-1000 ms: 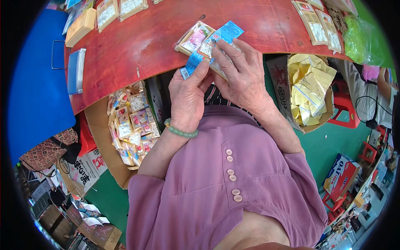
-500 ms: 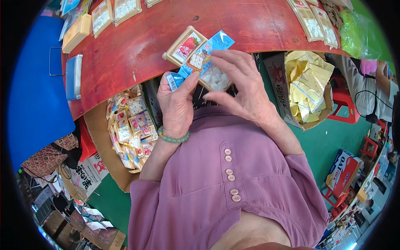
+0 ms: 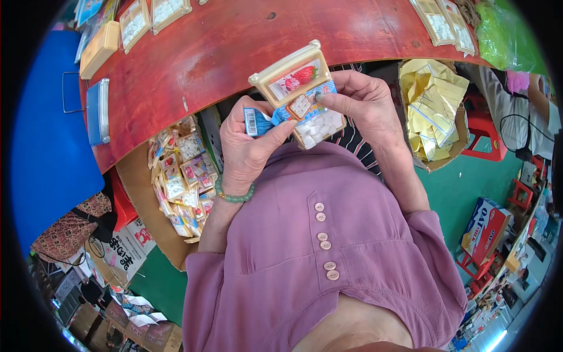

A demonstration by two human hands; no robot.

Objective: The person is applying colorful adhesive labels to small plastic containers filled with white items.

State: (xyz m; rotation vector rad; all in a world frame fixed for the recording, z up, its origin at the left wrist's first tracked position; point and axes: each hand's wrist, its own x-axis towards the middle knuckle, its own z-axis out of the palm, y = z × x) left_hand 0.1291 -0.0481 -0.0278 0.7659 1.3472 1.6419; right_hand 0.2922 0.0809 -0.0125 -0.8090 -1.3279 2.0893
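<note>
In front of my chest, a cream-framed plastic box (image 3: 293,75) is tilted up, with a strawberry picture in its upper part. White candies (image 3: 319,129) show in its lower part. Across its middle lies a blue printed paper band (image 3: 300,108), with a barcode on its loose left end. My left hand (image 3: 251,141) is closed on the band's left side, its thumb pressing over the front. At the right edge, my right hand (image 3: 368,105) pinches the band against the box with thumb and fingers. The box's back and some fingertips behind it are hidden.
Several similar boxes stand on the red table (image 3: 223,47), at its far left and far right. A cardboard carton (image 3: 134,196) full of packed boxes sits below left; another carton with yellow paper (image 3: 431,111) is at right. A blue panel (image 3: 53,141) rises at far left.
My right hand, spread apart before, has closed on the band's right side. The box has turned more upright, and the band now lies straighter across it.
</note>
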